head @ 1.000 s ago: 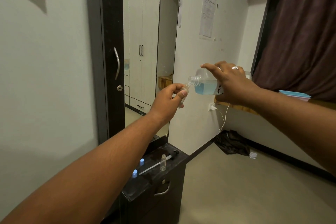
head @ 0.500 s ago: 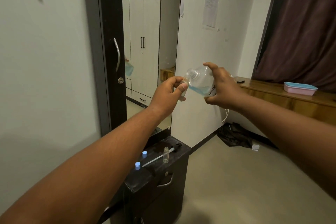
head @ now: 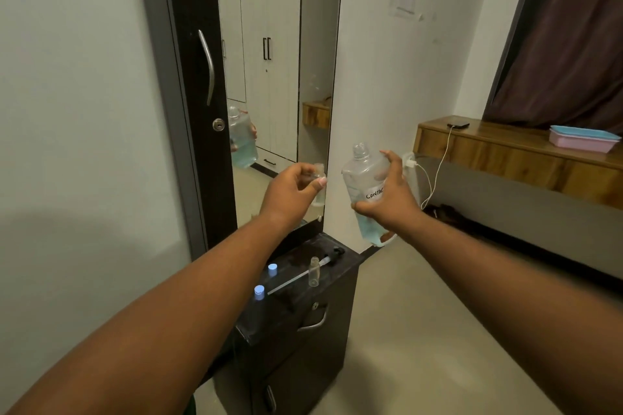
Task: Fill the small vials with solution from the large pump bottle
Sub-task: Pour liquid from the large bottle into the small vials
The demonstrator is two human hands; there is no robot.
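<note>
While right hand (head: 391,199) grips upright clear plastic bottle (head: 365,192), blue liquid low | left hand (head: 290,194) pinches small clear vial (head: 318,175), contents unclear

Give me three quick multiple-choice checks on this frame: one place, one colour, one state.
1. Where does the empty uncapped vial stand?
A. on the black cabinet
B. on the wooden shelf
C. on the floor

2. What colour is the liquid in the big bottle?
A. yellow
B. pale blue
C. red

3. How is the big bottle held?
A. lying flat
B. mouth downward
C. nearly upright, mouth up

Answers:
1 A, it stands on the cabinet top beside the removed pump.
2 B, blue liquid sits in the bottle's lower part.
3 C, the right hand grips it with the open neck on top.
</note>
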